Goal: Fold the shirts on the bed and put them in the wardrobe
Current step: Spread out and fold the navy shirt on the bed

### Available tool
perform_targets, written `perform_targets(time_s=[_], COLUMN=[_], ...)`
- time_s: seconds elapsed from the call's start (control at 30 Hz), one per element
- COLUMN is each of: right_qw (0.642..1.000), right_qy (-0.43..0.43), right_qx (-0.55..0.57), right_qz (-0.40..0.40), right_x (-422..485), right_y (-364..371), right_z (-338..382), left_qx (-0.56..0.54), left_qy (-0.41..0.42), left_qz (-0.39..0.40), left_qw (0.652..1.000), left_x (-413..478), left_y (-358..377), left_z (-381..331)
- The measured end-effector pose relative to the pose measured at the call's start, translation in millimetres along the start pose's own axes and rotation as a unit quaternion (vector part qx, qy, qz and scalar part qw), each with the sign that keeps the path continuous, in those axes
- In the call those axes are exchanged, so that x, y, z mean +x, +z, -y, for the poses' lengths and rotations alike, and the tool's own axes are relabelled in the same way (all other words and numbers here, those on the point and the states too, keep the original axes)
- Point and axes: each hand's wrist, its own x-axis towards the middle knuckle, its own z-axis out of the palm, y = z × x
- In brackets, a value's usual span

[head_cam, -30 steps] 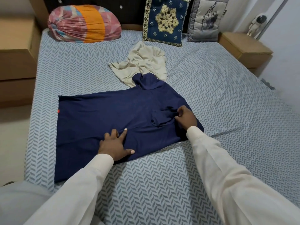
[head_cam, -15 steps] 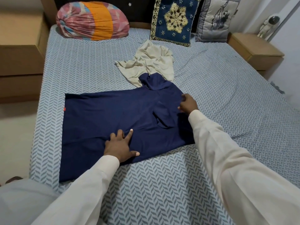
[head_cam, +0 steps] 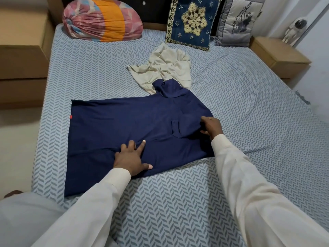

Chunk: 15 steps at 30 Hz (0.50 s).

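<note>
A navy blue shirt (head_cam: 114, 132) lies spread flat across the patterned bed sheet (head_cam: 249, 113), hem to the left and collar end to the right. My left hand (head_cam: 130, 157) presses flat on its near middle with fingers spread. At the shirt's right end, beside a small chest pocket, my right hand (head_cam: 211, 128) rests on the cloth with its fingers spread. A crumpled cream shirt (head_cam: 163, 66) lies farther up the bed, its near edge under the navy shirt's far sleeve (head_cam: 167, 88).
A rolled pink-and-orange bundle (head_cam: 101, 20), a blue embroidered cushion (head_cam: 192, 20) and a grey cushion (head_cam: 238, 22) line the headboard. Wooden bedside units stand at left (head_cam: 21, 56) and right (head_cam: 279, 56). A small white figurine (head_cam: 293, 31) stands at the right unit.
My right hand moved up along the shirt's right end from the pocket folds, then back down near the pocket, leaving that area flatter. My left hand stayed pressed in place.
</note>
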Motion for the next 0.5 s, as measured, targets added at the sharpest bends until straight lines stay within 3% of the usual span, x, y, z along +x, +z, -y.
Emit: perform_targets(time_s=[0.07, 0.13, 0.23, 0.3, 0.4, 0.5], right_qw=[0.999, 0.992, 0.934, 0.886, 0.826, 0.82], right_qy=[-0.008, -0.03, -0.096, -0.196, -0.325, -0.303], right_qx=[-0.011, -0.101, -0.311, -0.382, -0.446, -0.485], right_qz=[-0.029, -0.066, -0.149, -0.176, -0.112, -0.006], right_x=[-6, -14, -31, -45, -52, -52], right_y=[-7, -11, -7, 3, 18, 24], right_z=[-8, -15, -22, -25, -46, -57], left_qx=[-0.004, -0.003, -0.001, -0.001, 0.005, -0.004], left_qy=[0.001, 0.0, -0.002, 0.0, 0.001, 0.005], left_qz=[0.005, 0.007, 0.011, 0.011, 0.012, 0.03], left_qw=[1.0, 1.0, 1.0, 1.0, 1.0, 1.0], left_x=[1, 1, 1, 1, 1, 2], left_y=[0, 0, 1, 1, 0, -4], left_z=[0, 0, 1, 1, 0, 1])
